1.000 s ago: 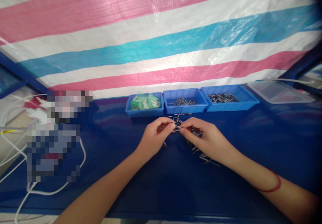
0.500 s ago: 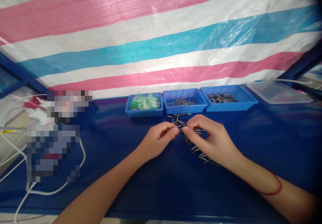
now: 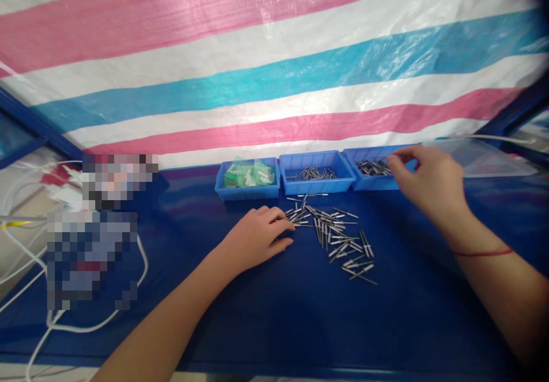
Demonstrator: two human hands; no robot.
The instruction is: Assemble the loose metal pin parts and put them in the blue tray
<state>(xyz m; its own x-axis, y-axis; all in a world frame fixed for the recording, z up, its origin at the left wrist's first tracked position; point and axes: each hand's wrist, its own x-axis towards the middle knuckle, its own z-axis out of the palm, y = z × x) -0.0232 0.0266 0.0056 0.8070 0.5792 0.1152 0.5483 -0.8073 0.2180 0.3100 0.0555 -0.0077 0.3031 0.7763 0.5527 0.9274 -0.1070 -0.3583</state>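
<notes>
Several blind rivets (image 3: 330, 222), each a thin pin with a silvery body, lie loose in a pile on the blue tabletop (image 3: 274, 313). My left hand (image 3: 263, 233) rests at the pile's left edge, thumb and fingers apart, with no rivet visible in its grasp. Over the front of the right blue bin (image 3: 373, 184) is my right hand (image 3: 429, 179), thumb and forefinger tips drawn together; whether a rivet is between them cannot be made out. That bin holds many rivets (image 3: 372, 168), partly covered by the hand.
The middle blue bin (image 3: 317, 186) holds more rivets; the left bin (image 3: 247, 193) holds green and clear plastic packets (image 3: 251, 174). A translucent lid (image 3: 493, 159) lies at the back right. White cables (image 3: 143, 256) run along the left. A striped sheet (image 3: 257, 90) hangs behind.
My hands have parted. The right one moved from the pile up and right to the right bin; the left drew back slightly and its fingers opened. More of the pile shows.
</notes>
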